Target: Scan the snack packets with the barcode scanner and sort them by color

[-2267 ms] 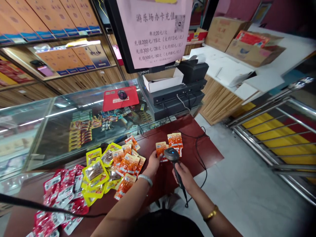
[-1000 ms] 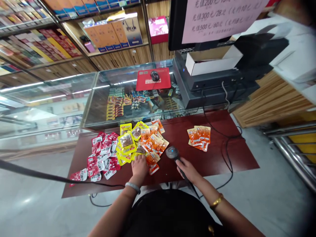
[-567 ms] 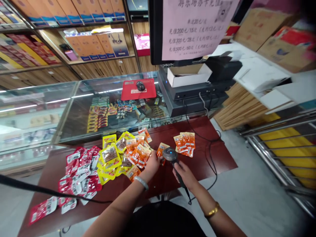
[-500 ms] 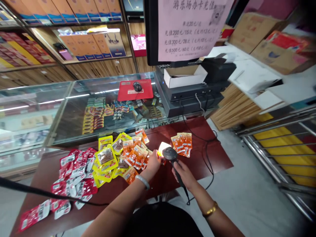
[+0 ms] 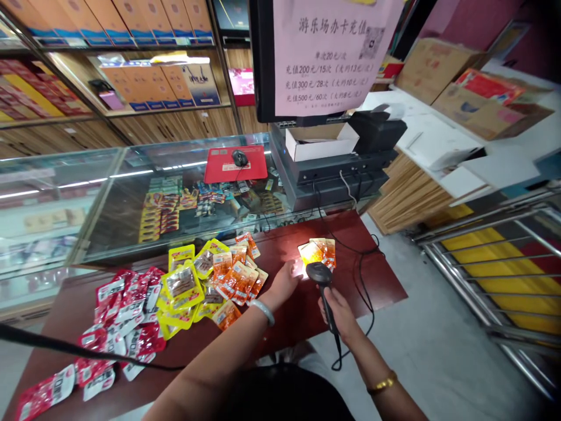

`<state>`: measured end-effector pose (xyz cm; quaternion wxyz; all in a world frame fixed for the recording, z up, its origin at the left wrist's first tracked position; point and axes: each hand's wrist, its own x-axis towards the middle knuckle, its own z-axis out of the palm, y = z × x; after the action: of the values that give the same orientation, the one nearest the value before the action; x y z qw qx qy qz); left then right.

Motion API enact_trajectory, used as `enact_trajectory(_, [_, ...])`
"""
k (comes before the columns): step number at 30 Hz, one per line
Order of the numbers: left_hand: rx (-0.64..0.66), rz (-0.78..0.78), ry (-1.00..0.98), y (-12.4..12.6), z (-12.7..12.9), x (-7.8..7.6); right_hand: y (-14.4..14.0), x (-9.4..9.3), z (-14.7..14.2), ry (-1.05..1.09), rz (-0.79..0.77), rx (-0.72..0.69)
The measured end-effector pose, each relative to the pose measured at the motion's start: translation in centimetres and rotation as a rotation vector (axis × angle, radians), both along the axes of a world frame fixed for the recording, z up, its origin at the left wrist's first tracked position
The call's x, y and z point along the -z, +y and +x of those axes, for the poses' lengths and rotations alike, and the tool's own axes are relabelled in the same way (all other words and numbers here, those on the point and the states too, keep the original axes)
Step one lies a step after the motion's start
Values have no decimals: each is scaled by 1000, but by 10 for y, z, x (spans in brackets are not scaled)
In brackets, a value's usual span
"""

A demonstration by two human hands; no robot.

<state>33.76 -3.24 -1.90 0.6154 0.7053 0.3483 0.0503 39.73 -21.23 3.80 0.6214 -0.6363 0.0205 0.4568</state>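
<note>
My right hand (image 5: 339, 313) is wrapped around the handle of a black corded barcode scanner (image 5: 321, 275). The scanner's light falls on a small pile of orange snack packets (image 5: 328, 250) at the right of the dark red table. My left hand (image 5: 284, 285) reaches to the lower left of that pile, and glare hides its fingertips, so a grip on a packet cannot be made out. Left of it lie a bigger heap of orange packets (image 5: 241, 280), yellow snack packets (image 5: 180, 286) and red-and-white packets (image 5: 131, 304).
Behind the dark red table (image 5: 284, 324) stands a glass counter (image 5: 127, 228) with a mouse (image 5: 239, 157) on a red mat. A monitor bearing a pink notice (image 5: 324, 64) stands above black equipment. The scanner cable (image 5: 372, 304) trails at the right; metal railings (image 5: 486, 280) stand beyond.
My left hand has moved right, from the larger orange heap towards the small pile. The scanner has shifted right too, and its light now falls on the small pile.
</note>
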Motion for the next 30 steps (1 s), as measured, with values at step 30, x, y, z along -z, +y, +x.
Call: enact_trajectory(30, [-46, 834, 886, 61, -127, 3, 20, 18, 13, -81, -11, -4])
